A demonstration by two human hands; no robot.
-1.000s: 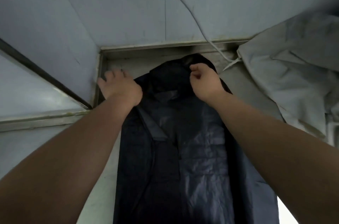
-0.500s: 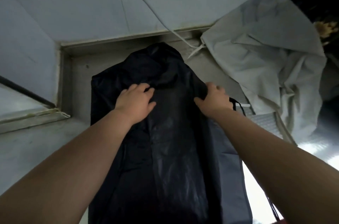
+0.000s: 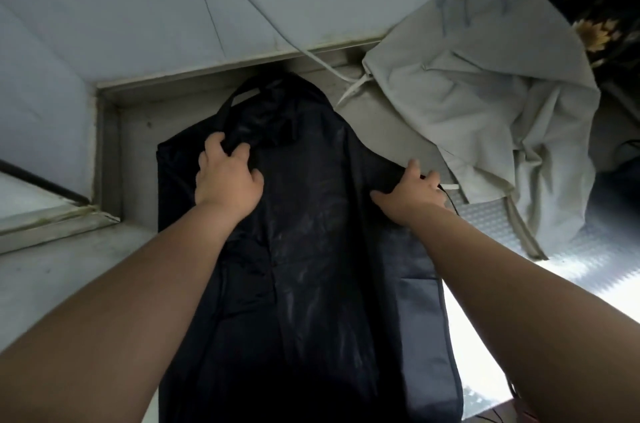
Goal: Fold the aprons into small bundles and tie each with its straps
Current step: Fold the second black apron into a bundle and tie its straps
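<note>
Desk (image 3: 138,152): grey and scuffed, carrying the work, with a raised ledge at its 9 o'clock side.
Left hand (image 3: 227,182): fingers curled into the dark fabric where the strap meets the bib, gripping it.
Neck strap (image 3: 242,95): a dark loop arching toward 12 o'clock from the left hand, lying flat near the wall.
Apron (image 3: 311,249): dark and slightly glossy, spread flat on the desk between both forearms.
Long axis: 6 to 12 o'clock, bib end far, hem end out of view below (so any fold across it travels along that line).
Right hand (image 3: 410,195): fingers straight and spread on the apron's 3 o'clock edge. I cannot tell whether the tips tuck under it.
Pale cloth (image 3: 467,104): a crumpled heap at 2 o'clock, just beside the right hand, possibly another apron.
Turning relation: both hands sit at the far end, level with each other. The left is nearer the strap and the right nearer the side edge, so the fabric likely comes toward 6 o'clock.
</note>
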